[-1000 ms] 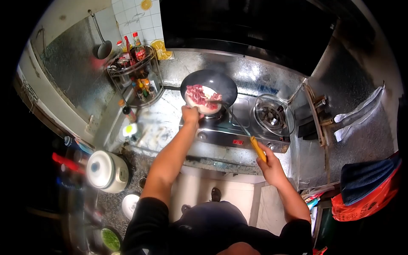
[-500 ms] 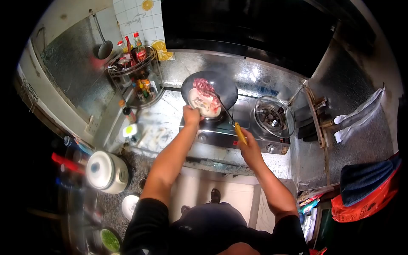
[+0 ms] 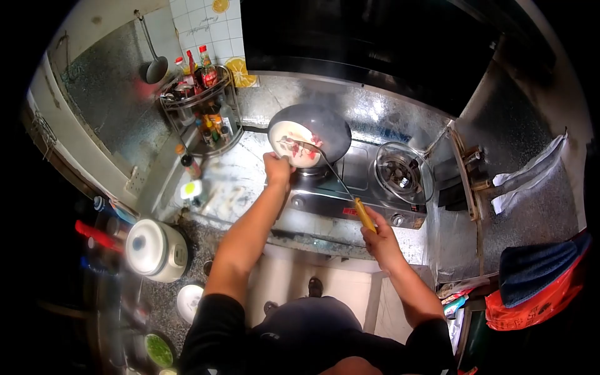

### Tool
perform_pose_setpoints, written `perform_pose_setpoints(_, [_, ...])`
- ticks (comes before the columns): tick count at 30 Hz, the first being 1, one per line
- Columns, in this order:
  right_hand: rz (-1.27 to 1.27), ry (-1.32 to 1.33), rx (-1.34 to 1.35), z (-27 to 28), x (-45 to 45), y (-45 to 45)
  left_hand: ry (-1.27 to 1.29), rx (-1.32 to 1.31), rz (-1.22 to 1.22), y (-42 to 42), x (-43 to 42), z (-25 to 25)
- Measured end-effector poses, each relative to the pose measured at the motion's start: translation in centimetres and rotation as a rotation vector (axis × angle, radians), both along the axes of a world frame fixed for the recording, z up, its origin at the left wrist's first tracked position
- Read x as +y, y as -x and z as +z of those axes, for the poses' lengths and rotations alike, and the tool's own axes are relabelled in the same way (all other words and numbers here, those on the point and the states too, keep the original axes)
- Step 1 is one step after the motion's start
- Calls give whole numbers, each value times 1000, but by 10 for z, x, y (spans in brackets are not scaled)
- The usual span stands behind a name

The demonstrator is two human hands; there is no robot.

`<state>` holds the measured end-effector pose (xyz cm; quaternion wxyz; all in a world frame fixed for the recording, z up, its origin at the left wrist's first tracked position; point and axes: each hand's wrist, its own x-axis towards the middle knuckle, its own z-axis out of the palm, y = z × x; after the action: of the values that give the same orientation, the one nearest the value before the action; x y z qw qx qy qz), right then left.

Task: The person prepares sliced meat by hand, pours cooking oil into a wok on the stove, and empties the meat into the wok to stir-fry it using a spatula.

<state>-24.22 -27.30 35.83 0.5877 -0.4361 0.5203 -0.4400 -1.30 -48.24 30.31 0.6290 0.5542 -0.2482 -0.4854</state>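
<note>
My left hand (image 3: 278,170) grips the near edge of a pale plate (image 3: 289,130), tilted over the dark wok (image 3: 336,130) on the stove. Some red raw meat (image 3: 310,154) still clings to the plate. In my right hand (image 3: 382,241) is the yellow handle of a spatula (image 3: 364,215). Its thin metal shaft runs up to the plate, with the tip against the plate's face among the meat. The plate hides much of the wok's inside, so the meat in there is out of sight.
A glass lid (image 3: 403,173) rests on the right burner. Sauce bottles fill a corner rack (image 3: 200,97) at back left. A white rice cooker (image 3: 147,247), a white dish (image 3: 189,303) and a bowl of chopped greens (image 3: 159,351) stand on the left counter. The dark range hood overhangs the stove.
Most of the meat has left the plate and dropped out of view toward the wok. The plate is tipped more steeply. My right hand has drawn back toward me with the spatula.
</note>
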Motion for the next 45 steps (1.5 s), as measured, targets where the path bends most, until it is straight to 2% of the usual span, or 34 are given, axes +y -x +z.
perform_pose_setpoints(2, [-18,13,38,-14,-14,-4,-6,-93,-12,-1,-1,-2])
perform_pose_setpoints(5, [-72,177,135,-19,-45,-6,-11,-56,1,0,2,6])
perform_pose_setpoints(7, [-134,47,57,-7,-58,-6,-21,-68,7,-2,-4,-3])
perform_pose_setpoints(11, [-129,42,-27,7,-56,1,-43,-41,-12,-8,-4,1])
perform_pose_setpoints(15, [-137,30,16,3,-64,8,-39,-30,-10,-20,5,5])
perform_pose_setpoints(17, [-92,429,572,-27,-88,26,-8,37,5,-35,9,-4])
perform_pose_setpoints(18, [-86,428,569,-28,-92,33,-10,36,10,-42,15,-3])
perform_pose_setpoints(20, [1,406,869,-26,-105,38,1,164,-43,-60,31,0])
perform_pose_setpoints(22, [49,385,973,-7,-111,26,4,238,-9,-75,55,5])
perform_pose_setpoints(24, [103,298,1243,-8,-131,16,50,312,21,-93,79,1])
perform_pose_setpoints(27, [134,143,1210,-13,-167,-11,80,314,95,-119,120,-12])
perform_pose_setpoints(30, [224,268,1240,-30,-181,9,87,324,182,-139,163,-22])
perform_pose_setpoints(31, [216,204,1118,-2,-172,12,85,336,220,-146,178,-28])
perform_pose_setpoints(34, [112,317,782,-13,-207,21,73,322,282,-163,214,-49])
perform_pose_setpoints(35, [81,180,732,-16,-208,7,47,310,308,-167,223,-58])
perform_pose_setpoints(36, [83,185,736,-23,-207,4,50,315,311,-171,230,-69])
perform_pose_setpoints(38, [207,467,1002,-48,-201,-4,99,404,355,-178,241,-95])
perform_pose_setpoints(40, [195,294,1308,16,-157,-14,74,429,432,-182,249,-131])
perform_pose_setpoints(42, [227,247,1316,53,-137,-4,6,424,381,-195,256,-171])
perform_pose_setpoints(43, [268,304,1325,63,-129,2,-38,437,364,-197,261,-179])
perform_pose_setpoints(45, [298,315,1236,54,-128,9,-58,398,411,-197,257,-185])
